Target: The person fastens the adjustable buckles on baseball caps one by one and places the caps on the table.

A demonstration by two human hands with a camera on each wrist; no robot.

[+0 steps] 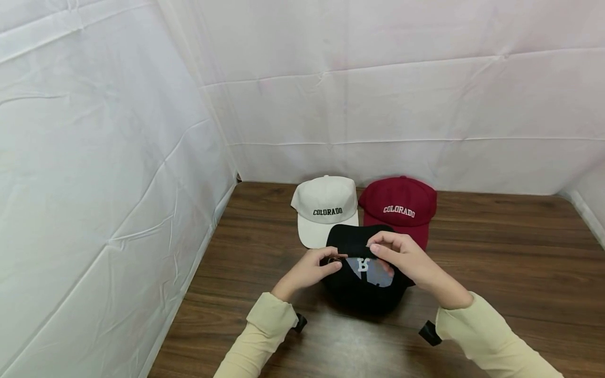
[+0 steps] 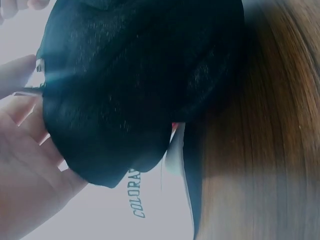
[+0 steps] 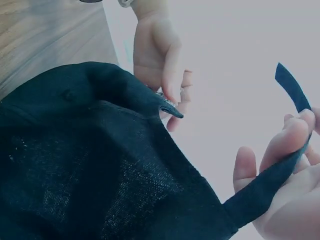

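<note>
A black baseball cap point(image 1: 364, 302) stands between the two hands over the table, with a pale blue-grey patch and a white letter on it. The left hand point(image 1: 312, 268) pinches the end at its back opening, where a small metal buckle point(image 2: 40, 66) shows in the left wrist view. Between the fingers and thumb of the right hand point(image 1: 404, 257) is the loose strap point(image 3: 262, 192), its free tip sticking out past the fingers in the right wrist view. Strap and buckle are apart. Behind the black cap lie a white cap point(image 1: 326, 197) and a dark red cap point(image 1: 402, 194), both lettered COLORADO.
The brown wood-grain table point(image 1: 510, 252) extends to both sides of the caps. White cloth walls point(image 1: 378, 105) hang behind the table and along its left. A black wrist mount point(image 1: 430, 333) pokes out below the right sleeve.
</note>
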